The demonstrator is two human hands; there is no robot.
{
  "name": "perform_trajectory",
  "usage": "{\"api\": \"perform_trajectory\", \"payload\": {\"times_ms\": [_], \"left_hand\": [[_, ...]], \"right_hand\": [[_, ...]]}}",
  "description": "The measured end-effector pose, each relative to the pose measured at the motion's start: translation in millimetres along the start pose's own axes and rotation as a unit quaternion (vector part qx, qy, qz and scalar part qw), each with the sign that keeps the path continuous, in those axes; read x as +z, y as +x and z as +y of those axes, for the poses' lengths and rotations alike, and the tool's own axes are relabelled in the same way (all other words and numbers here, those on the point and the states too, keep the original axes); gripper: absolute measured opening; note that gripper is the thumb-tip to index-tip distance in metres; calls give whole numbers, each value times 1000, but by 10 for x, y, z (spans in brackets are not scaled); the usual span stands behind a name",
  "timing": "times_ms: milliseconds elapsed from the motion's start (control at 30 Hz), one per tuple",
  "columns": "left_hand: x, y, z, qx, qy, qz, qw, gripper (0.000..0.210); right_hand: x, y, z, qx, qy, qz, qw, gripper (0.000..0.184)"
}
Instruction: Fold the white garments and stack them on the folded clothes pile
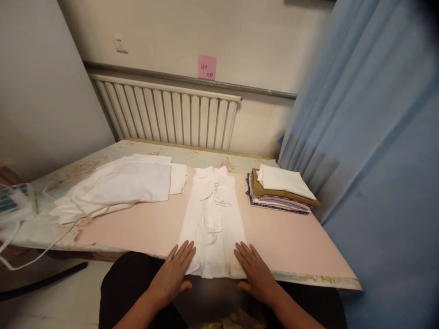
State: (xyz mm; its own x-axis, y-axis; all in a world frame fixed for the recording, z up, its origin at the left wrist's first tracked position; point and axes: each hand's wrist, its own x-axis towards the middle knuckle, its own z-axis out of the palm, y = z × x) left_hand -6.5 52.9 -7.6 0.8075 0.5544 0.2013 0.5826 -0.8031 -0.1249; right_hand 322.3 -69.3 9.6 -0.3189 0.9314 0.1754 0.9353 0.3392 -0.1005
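Lying flat, a white garment (213,219) has fingers (186,252) on both lower sides.

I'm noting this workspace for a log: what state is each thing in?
Garment: laid flat, ties on top
Left hand: open, fingers on garment
Right hand: open, fingers on garment
White pile: loosely heaped
Cloth stack: folded
Pink sheet: spread flat
Curtain: hanging in folds
Cord: slack

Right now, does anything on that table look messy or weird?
A bit. The white cloth pile on the left is rumpled and spread out, unlike the neat folded stack on the right. A white cord also droops below the table's front edge. The white garment in the middle lies fairly straight.
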Motion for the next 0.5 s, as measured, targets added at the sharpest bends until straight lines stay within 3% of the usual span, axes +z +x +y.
{"api": "perform_trajectory", "payload": {"times_ms": [100,300,500], "left_hand": [[-48,-30,-92,24,24,-32,999,93],[-34,-24,-225,42,60,-7,997,88],[-19,-31,-262,41,19,12,999,83]], "right_hand": [[9,-67,37,-4,-11,-8,1000,92],[110,-87,73,-8,-13,45,999,93],[154,-103,145,-30,39,84,995,74]]}}
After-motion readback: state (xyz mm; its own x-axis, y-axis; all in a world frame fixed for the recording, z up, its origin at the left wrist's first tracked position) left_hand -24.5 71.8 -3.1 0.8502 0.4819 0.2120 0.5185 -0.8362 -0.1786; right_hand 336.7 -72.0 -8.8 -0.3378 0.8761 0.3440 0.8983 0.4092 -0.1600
